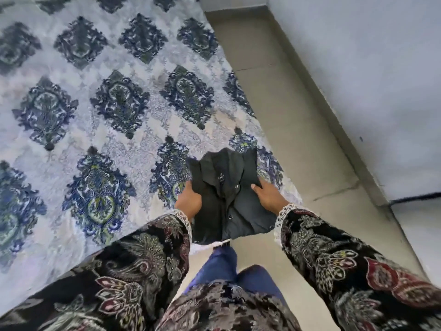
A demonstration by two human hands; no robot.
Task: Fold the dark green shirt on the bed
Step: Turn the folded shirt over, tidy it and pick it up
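Both sides of the folded dark green shirt (229, 194) are held: the left hand (188, 201) is curled around the left edge, fingers tucked beneath the cloth, so that grip is clamped on the shirt. The right hand (268, 193) is laid on the right side with the thumb on top; the fingers are hidden past the edge, apparently wrapped over it. Nearest, dark floral sleeves (334, 259) with white lace cuffs and blue trousers (222, 261) are seen. The shirt is placed at the near right corner of the bed (71, 163), its lower edge hanging slightly past the bed's edge, collar pointing away, buttoned placket up. A pale cover with blue medallions is spread over the bed. Beyond the right edge, a beige tiled floor (286, 115) and a light wall (370, 68) are seen.
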